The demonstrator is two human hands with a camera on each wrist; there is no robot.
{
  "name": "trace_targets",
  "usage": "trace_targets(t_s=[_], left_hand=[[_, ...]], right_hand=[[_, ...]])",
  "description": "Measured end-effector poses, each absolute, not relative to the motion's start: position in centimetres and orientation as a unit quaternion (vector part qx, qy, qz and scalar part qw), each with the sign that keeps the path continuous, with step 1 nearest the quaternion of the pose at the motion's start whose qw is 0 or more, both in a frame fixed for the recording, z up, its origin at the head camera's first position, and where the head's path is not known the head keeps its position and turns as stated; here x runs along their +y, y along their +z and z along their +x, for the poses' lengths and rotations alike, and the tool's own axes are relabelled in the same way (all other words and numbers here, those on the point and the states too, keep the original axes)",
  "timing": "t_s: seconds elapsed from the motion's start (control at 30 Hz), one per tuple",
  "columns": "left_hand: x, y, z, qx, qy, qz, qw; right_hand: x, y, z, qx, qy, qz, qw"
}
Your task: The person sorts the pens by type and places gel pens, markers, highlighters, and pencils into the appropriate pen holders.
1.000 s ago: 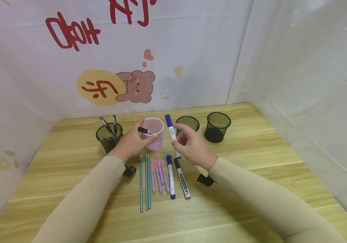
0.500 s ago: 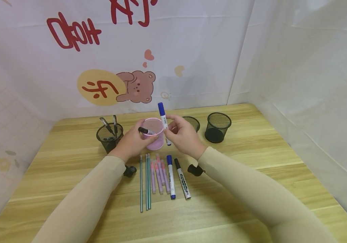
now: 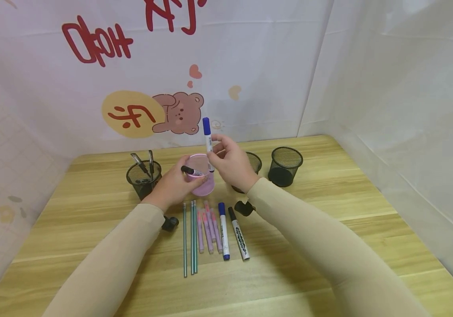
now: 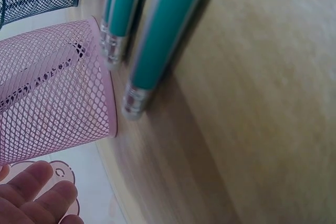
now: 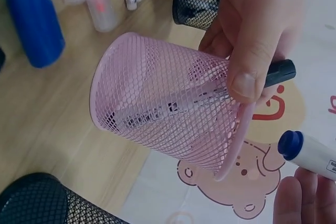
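Note:
My left hand grips the pink mesh pen cup, its thumb over the near rim. Inside the cup leans a black-capped marker, cap sticking out above the rim. In the right wrist view the marker's white barrel shows through the pink mesh. Between thumb and fingers, my right hand pinches a blue marker, held nearly upright, blue cap up. Its lower end overlaps the cup's right rim in the head view; the right wrist view shows this blue end outside, beyond the cup's mouth.
A black mesh cup with pens stands left. Two other black mesh cups stand right, one partly behind my right hand, another farther over. In front lie green pencils, pink highlighters, a blue-capped marker and a black-capped marker.
My right hand has carried the blue marker left and upward, from in front of the middle black cup to the pink cup's rim. The left hand and pink cup have stayed put.

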State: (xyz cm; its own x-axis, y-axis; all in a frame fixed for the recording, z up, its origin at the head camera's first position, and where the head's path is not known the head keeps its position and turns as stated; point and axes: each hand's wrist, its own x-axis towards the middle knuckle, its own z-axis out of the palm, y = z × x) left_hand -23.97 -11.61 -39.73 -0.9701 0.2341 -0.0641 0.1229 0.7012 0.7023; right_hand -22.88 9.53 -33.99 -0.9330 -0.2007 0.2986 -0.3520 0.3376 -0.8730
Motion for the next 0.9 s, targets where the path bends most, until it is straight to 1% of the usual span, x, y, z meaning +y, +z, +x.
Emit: trace_targets(t_s=[0.3,0.6,0.9], left_hand=[[-11.7,-39.7,-23.9,0.921,0.37,0.102,0.068],[-11.7,-39.5,-23.8,0.924,0.361,0.11,0.063],[-11.8,-39.7,-24.0,0.923,0.361,0.122,0.056]], right_hand=[[8.6,-34.7,-23.9,-0.817,0.55,0.164,0.059],[7.9,-35.7,-24.0,-0.833,0.523,0.176,0.042],[7.3,-36.2,-23.8,-0.862,0.48,0.16,0.029]])
